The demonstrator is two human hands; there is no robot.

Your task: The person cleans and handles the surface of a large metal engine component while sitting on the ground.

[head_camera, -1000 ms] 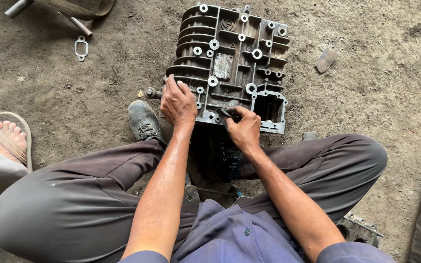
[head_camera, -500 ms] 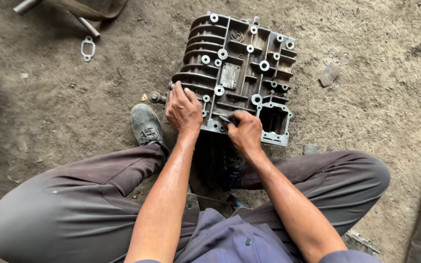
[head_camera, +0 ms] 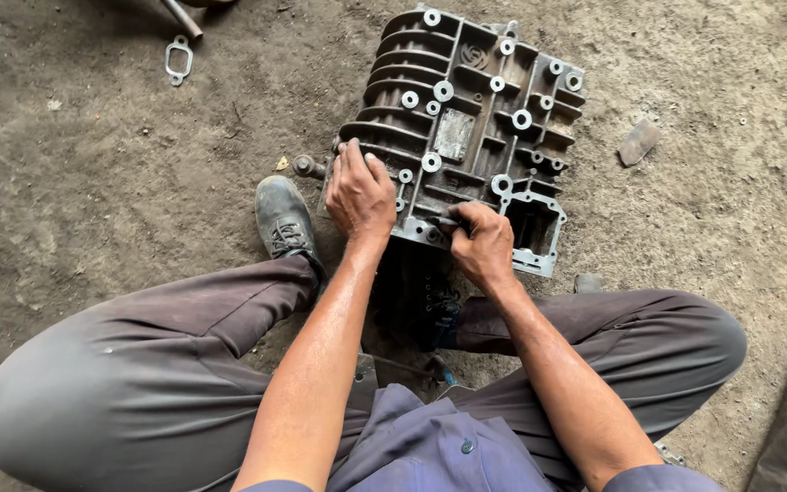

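Dusty dirt floor under grey metal casing.

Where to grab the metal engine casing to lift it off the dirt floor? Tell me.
Probably by the two long sides of the metal engine casing, one hand on the ribbed left edge and one on the right edge. It lies flat and wide, and the left hand already rests on that near left edge.
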